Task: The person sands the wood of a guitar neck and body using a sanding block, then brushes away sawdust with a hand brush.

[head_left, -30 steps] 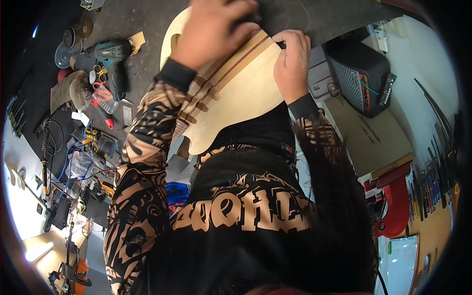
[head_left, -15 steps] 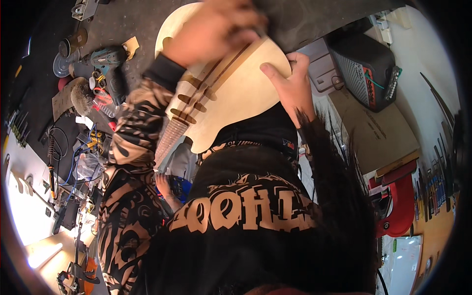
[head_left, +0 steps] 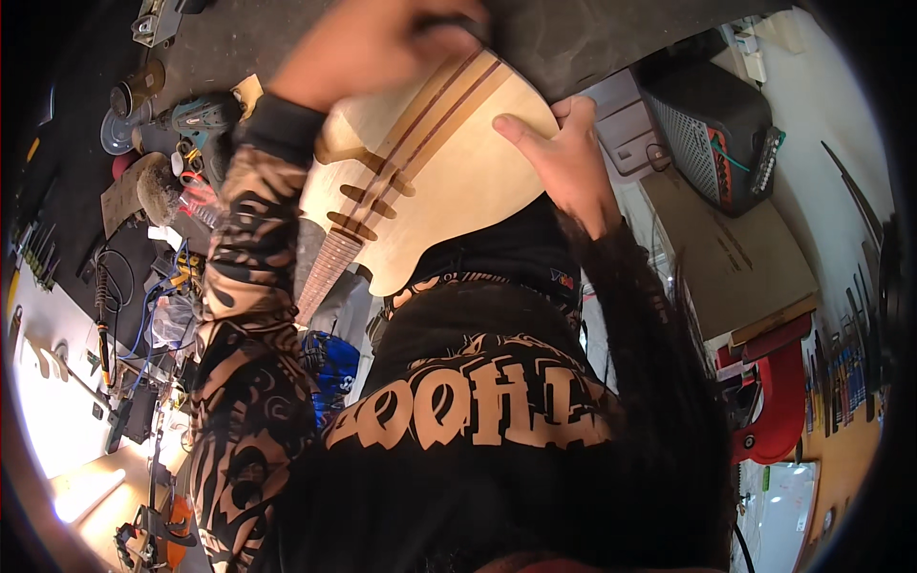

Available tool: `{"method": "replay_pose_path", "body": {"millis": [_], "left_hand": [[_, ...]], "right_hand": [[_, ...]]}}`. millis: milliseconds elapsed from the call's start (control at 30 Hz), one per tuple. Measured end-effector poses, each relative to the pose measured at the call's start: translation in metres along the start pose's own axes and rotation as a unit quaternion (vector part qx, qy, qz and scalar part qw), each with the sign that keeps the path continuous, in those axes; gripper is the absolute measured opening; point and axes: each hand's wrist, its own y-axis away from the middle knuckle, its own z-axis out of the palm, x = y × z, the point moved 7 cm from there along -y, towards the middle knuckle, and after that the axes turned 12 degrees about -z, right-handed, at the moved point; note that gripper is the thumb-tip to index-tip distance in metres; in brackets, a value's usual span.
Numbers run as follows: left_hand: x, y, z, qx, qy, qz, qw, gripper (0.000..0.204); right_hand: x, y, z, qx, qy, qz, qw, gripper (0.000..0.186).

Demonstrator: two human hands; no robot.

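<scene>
A pale wooden electric guitar body [head_left: 458, 181] lies slanted in front of me, with dark stripes down its middle and several brown-edged cutouts. Its fretted neck [head_left: 330, 267] points down to the left. My right hand [head_left: 568, 158] grips the body's right edge, thumb on the face and the other fingers round the rim. Over the far end of the body, my left hand [head_left: 382, 48] is smeared by motion. Its fingers look curled and close to the striped wood; whatever they hold is too blurred to name.
On the dark bench at left are a power drill [head_left: 201, 115], a round tin [head_left: 138, 91], a brush-like block [head_left: 160, 177] and tangled cables. To the right stand a black amplifier [head_left: 707, 143], a cardboard box [head_left: 735, 258] and a red metal tool [head_left: 778, 401]. Several files hang beyond.
My left hand has swept up and left along the body, uncovering more of the stripes. The guitar body has shifted slightly left, and my right hand keeps its grip.
</scene>
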Motion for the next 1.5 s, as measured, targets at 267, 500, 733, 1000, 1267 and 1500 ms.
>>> {"method": "replay_pose_path", "body": {"millis": [267, 500, 733, 1000, 1267, 1500], "left_hand": [[-0.056, 0.031, -0.036, 0.063, -0.01, -0.126, 0.99, 0.027], [0.008, 0.017, 0.026, 0.1, -0.053, 0.026, 0.993, 0.032], [0.033, 0.03, 0.055, 0.215, -0.061, 0.033, 0.974, 0.026], [-0.008, 0.047, 0.028, 0.316, -0.125, -0.058, 0.939, 0.038], [-0.03, 0.055, 0.004, 0.342, -0.134, -0.109, 0.924, 0.029], [-0.008, 0.034, 0.003, 0.169, -0.093, -0.035, 0.98, 0.027]], "right_hand": [[-0.007, 0.0, 0.007, -0.015, 0.015, -0.021, 1.0, 0.084], [-0.005, 0.0, -0.003, -0.017, 0.033, 0.005, 0.999, 0.086], [-0.007, 0.001, 0.0, -0.026, 0.068, 0.006, 0.997, 0.088], [0.002, -0.001, 0.004, -0.021, 0.034, 0.012, 0.999, 0.091], [0.001, 0.004, 0.006, -0.009, 0.016, -0.007, 1.0, 0.088], [0.002, 0.003, 0.004, -0.013, 0.023, -0.003, 1.0, 0.086]]}}
